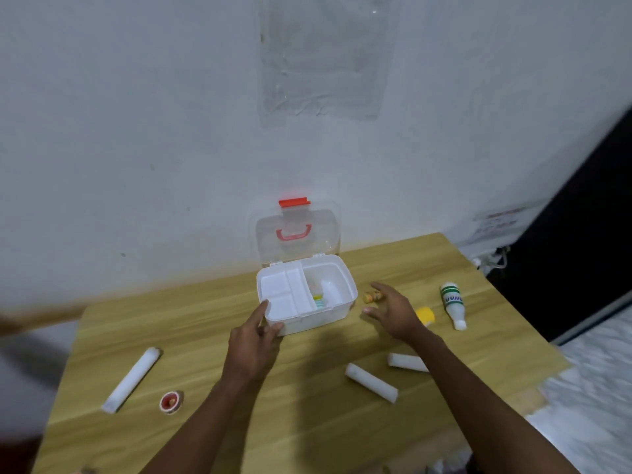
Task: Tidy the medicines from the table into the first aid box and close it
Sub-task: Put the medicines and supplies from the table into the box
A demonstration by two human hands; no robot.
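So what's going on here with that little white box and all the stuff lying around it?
A person is packing medicines into a first aid box whose clear lid stands open. The left hand steadies the box's front corner, while the right hand, open and empty, reaches toward a small vial. Several white rolls, a white bottle and a small red tin lie on the table.

Yellow item [425,315] half hidden behind right hand [393,314]; bottle label [452,297] unreadable.

Wooden table [307,422] (white wall [136,131] behind).
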